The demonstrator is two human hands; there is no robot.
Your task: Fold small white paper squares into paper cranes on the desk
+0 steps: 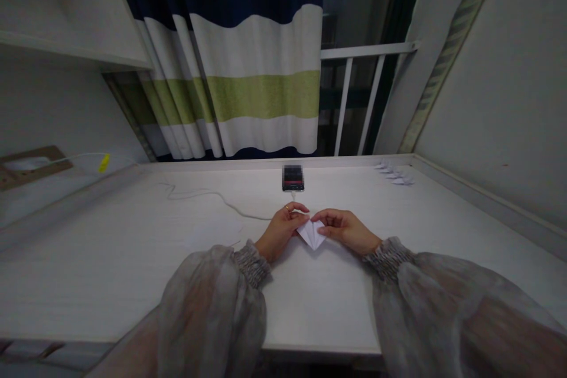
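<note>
Between my two hands is a small piece of folded white paper, its creases spreading up from a point that faces me. My left hand pinches its left upper edge between thumb and fingers; a ring shows on one finger. On the other side, my right hand grips the right upper edge, thumb on the front face. The paper is held low over the white desk; I cannot tell whether its tip touches the surface. Part of its upper edge is hidden by my fingertips.
A phone lies at the desk's back, with a white cable running left. Several small folded white paper pieces sit in a row at the back right. A striped curtain hangs behind. Faint white paper lies left of my hands.
</note>
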